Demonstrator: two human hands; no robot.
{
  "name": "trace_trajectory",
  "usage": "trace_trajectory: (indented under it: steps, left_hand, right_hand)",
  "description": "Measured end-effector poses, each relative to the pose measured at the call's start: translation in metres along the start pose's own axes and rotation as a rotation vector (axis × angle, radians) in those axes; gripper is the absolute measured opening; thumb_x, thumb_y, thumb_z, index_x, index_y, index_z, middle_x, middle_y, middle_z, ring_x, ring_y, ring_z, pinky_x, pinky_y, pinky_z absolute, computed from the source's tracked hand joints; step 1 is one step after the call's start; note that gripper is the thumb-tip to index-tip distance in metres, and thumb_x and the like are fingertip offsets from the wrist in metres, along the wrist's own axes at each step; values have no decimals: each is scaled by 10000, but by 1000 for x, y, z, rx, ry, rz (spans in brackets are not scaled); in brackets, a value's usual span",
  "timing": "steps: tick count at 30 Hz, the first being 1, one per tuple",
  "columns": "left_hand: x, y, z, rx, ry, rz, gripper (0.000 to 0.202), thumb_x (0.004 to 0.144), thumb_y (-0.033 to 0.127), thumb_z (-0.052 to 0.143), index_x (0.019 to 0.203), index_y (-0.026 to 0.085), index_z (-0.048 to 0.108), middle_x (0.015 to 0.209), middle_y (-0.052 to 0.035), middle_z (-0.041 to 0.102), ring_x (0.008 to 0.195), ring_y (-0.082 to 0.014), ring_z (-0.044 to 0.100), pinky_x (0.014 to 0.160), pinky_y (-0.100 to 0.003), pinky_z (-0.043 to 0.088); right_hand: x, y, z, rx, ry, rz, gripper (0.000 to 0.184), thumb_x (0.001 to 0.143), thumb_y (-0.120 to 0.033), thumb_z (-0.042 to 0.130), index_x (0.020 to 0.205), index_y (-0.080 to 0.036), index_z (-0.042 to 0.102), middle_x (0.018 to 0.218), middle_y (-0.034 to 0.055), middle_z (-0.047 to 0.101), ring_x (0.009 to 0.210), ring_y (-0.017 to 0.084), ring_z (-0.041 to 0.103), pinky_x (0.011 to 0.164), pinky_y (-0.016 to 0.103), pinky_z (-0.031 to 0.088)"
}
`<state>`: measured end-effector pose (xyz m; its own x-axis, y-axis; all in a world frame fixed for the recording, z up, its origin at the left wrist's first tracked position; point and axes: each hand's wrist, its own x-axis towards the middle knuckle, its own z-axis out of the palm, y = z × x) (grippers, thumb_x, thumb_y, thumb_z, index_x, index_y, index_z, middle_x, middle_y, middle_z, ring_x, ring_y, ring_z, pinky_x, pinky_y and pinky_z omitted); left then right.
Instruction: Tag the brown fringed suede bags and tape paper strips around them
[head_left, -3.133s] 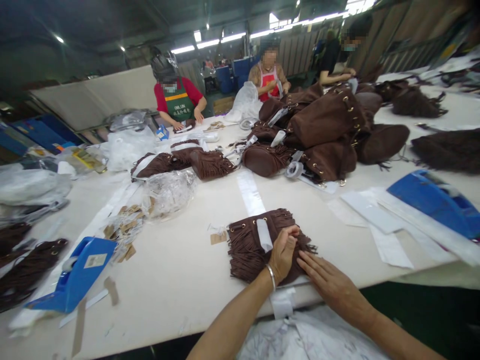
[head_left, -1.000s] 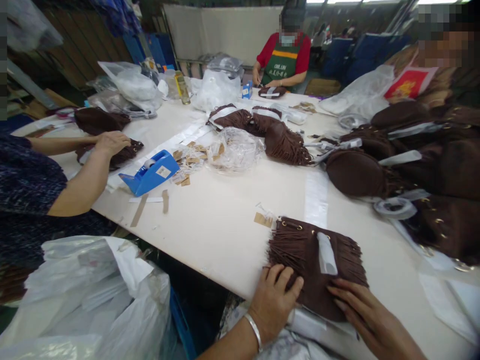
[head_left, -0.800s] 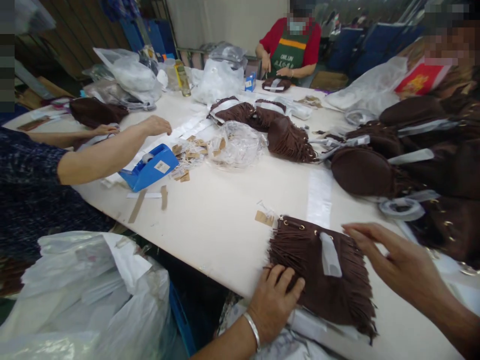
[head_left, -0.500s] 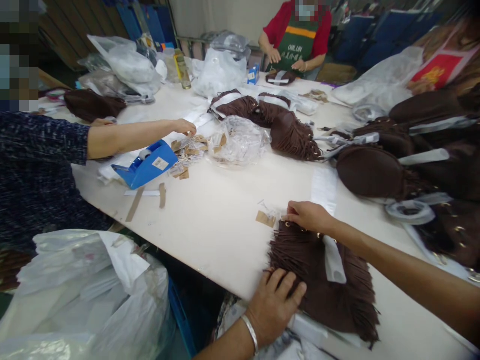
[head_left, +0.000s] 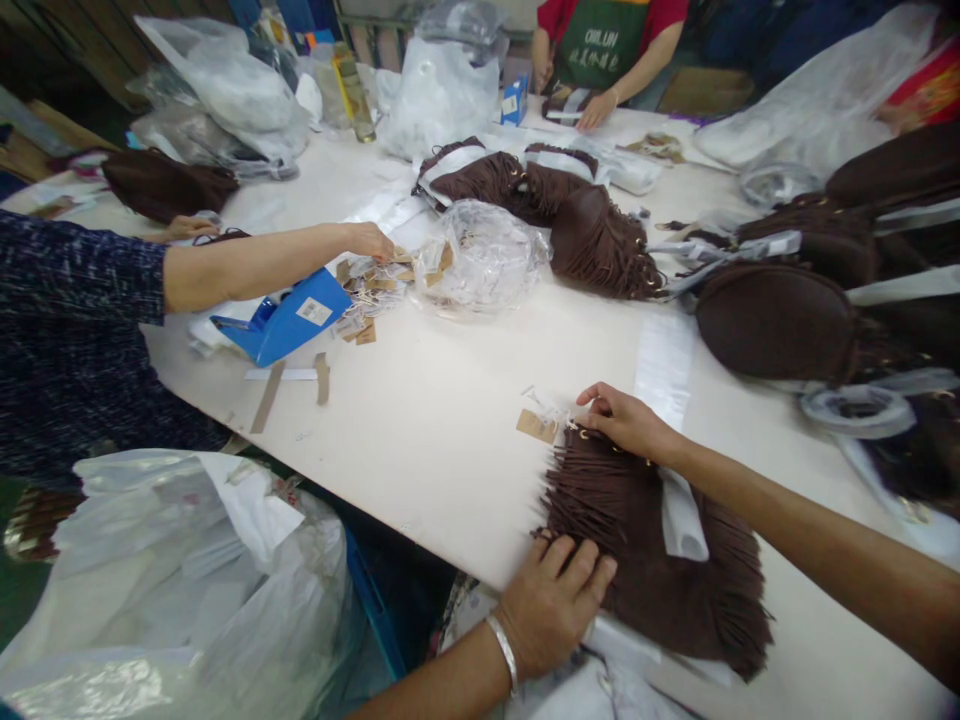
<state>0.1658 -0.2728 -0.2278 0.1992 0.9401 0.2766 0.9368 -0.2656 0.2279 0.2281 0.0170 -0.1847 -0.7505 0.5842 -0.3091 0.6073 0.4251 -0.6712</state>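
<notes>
A dark brown fringed bag [head_left: 637, 540] lies flat on the table in front of me, with gold eyelets along its top edge and a pale wrap across it. My left hand [head_left: 559, 600], wearing a silver bangle at the wrist, rests on its near left edge with fingers spread. At the eyelet edge, my right hand [head_left: 622, 425] grips the bag between thumb and fingers, the index finger lifted away. Just left of those fingertips lies a small brown paper tag [head_left: 537, 426] with white string.
Opposite, brown bags [head_left: 607, 240] lie by a clear plastic bag [head_left: 484, 255]. At left, a co-worker's hand [head_left: 367, 240] reaches over loose tags behind a blue tape dispenser [head_left: 304, 315]. More brown bags [head_left: 776, 320] crowd the right. A large plastic sack [head_left: 187, 580] stands below the table edge.
The view has tilted down slightly. My right index finger has lifted away from the bag's edge. My left hand stays on the bag. Across the table, a co-worker's hands have shifted.
</notes>
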Motion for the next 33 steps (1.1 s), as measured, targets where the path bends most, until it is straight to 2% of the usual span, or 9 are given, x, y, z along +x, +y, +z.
trace_trajectory:
  steps: [6,10,14,16,17,20,23,27,33]
  left_hand:
    - [-1,2,5,-13,47,-29,519,967,470,456,1427,230,471,1439,-79,527,1176,-255,520,1073,-447,388]
    - [-1,3,10,-19,97,-47,525,942,459,521,1420,245,481,1369,-92,576,1158,-269,529,1026,-466,436]
    - [-1,4,13,-23,122,-58,574,911,414,596,1442,250,455,1347,-111,572,1169,-292,522,991,-489,475]
    - [0,4,12,-23,126,-54,608,895,390,628,1459,277,430,1349,-114,560,1166,-293,524,980,-490,487]
    - [0,4,11,-18,130,-50,618,890,378,638,1463,298,421,1349,-114,555,1162,-292,527,973,-490,493]
    - [2,4,7,28,143,-16,608,890,360,643,1456,354,420,1333,-113,552,1146,-289,535,947,-493,507]
    - [4,2,4,72,126,34,577,889,375,642,1434,347,456,1318,-120,554,1138,-291,532,936,-493,511]
    - [5,1,3,81,105,56,551,876,397,655,1398,299,508,1303,-127,554,1141,-290,523,940,-479,513]
    - [6,10,-4,112,105,-7,511,876,334,668,1370,307,537,1317,-114,550,1156,-278,518,950,-456,498]
  right_hand:
    - [7,-8,3,-83,19,-10,178,866,-328,550,1000,-210,538,709,-24,662,628,146,583,587,252,419]
    - [-11,-23,-21,-131,142,12,145,847,-313,612,933,-197,611,766,11,689,705,176,617,663,281,453]
    - [-104,-28,-30,-181,632,8,250,972,-378,473,1096,-203,602,1079,81,687,996,229,625,904,375,461]
    - [-163,-20,-7,-204,917,11,252,995,-363,438,1129,-212,589,1090,94,676,1033,238,624,933,399,478]
    - [-188,-13,10,-220,946,-7,255,995,-350,441,1163,-214,576,1112,106,668,1060,246,622,945,416,487]
    - [-236,15,61,-338,720,-119,377,993,-315,454,1353,-208,484,1372,142,557,1282,268,518,1050,476,461]
    - [-245,41,91,-483,540,-184,452,1005,-270,430,1450,-193,422,1547,138,383,1428,278,349,1134,514,384]
    - [-237,55,99,-560,560,-158,437,1007,-249,428,1433,-161,461,1578,141,332,1452,280,299,1151,506,354]
    - [-250,45,94,-550,611,-200,430,982,-280,487,1392,-155,519,1564,144,359,1426,289,347,1133,489,369]
